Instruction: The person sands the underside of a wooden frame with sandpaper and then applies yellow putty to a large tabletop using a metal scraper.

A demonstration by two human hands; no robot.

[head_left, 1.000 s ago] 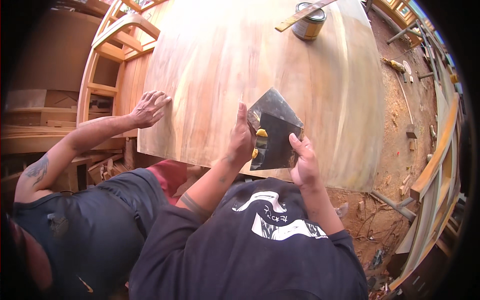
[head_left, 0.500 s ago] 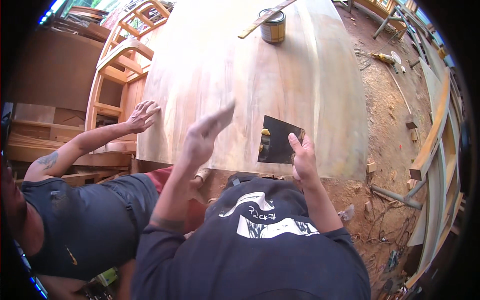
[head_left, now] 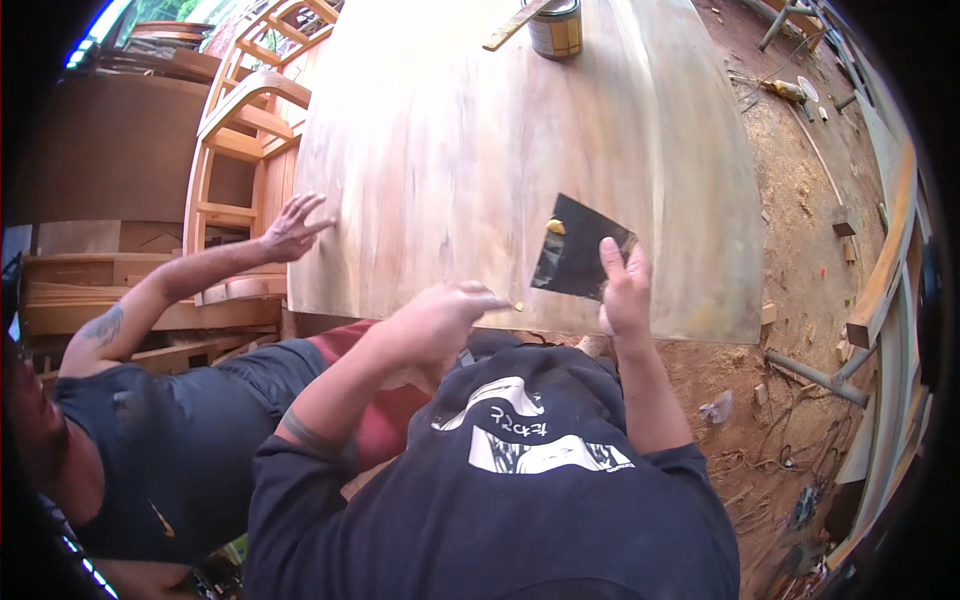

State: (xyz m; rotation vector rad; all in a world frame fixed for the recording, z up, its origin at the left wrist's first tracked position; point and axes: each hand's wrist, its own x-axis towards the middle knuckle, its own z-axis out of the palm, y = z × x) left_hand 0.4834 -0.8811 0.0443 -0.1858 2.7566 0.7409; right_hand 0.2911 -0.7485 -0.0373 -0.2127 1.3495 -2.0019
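Observation:
My right hand [head_left: 626, 295] grips a thin black square plate [head_left: 590, 255] by its right edge, thumb on top. A yellowish dab of paste [head_left: 555, 227] sits near the plate's left corner. My left hand [head_left: 437, 322] is low over the near edge of a wide wooden tabletop [head_left: 450, 200], forefinger stretched out to the right and the other fingers partly hidden. Another small yellow dab [head_left: 519, 307] shows right by that fingertip; I cannot tell whether it is on the finger or on the wood.
A co-worker's hand [head_left: 297, 230] is at the tabletop's left edge. At the far end stands a metal can [head_left: 556, 32] with a flat wooden stick [head_left: 515, 25] across it. Wooden chair frames [head_left: 240, 145] line the left; planks [head_left: 880, 250] and a power tool [head_left: 785, 90] lie right.
My left hand has come down toward the tabletop's near edge, its forefinger now pointing right. One of the plate's two dabs is gone from it. The plate has tilted and moved slightly up and right.

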